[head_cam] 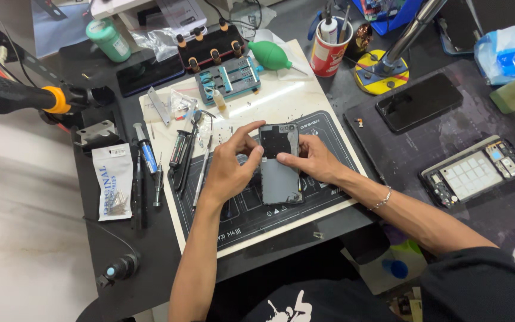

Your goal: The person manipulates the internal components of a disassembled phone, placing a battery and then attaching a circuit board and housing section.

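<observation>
Both hands on the opened phone (279, 164); it lies back-up, centre of the dark work mat (323, 128), long axis running 12 to 6; grey inner frame exposed, black plate over the top end.

Left hand (229, 167) comes in from 9 o'clock of the phone; thumb and forefinger pinched narrow at the upper-left edge, right at the black plate; can't tell if anything tiny sits between the tips. Right hand (311, 158) grips from 3 o'clock; thumb pressed onto the frame's mid right side, fingers curled behind the edge; bracelet (382, 198) on that wrist; neither hand holds a tool.

Judgement: step in hand looks like seating or lifting the top cover plate by fingertip while the right hand steadies the body; mid-job, phone not closed up.

Next move, as I read it: needs a firm hold from the right hand so the frame doesn't slide on the mat; light, even force at the plate corner; any flex underneath isn't visible, so go slow.

Around it: tweezers (187, 152) and screwdrivers (141, 173) at 9 o'clock of the phone, near the left hand; blue screw-holder jig (230, 79) at 11; green air blower (269, 55) at 12; red cup (328, 53) of tools at 1; second phone (418, 101), screen dark, at 2; stripped phone frame (475, 171) at 3, well apart; parts bag (112, 188) far out at 9.
</observation>
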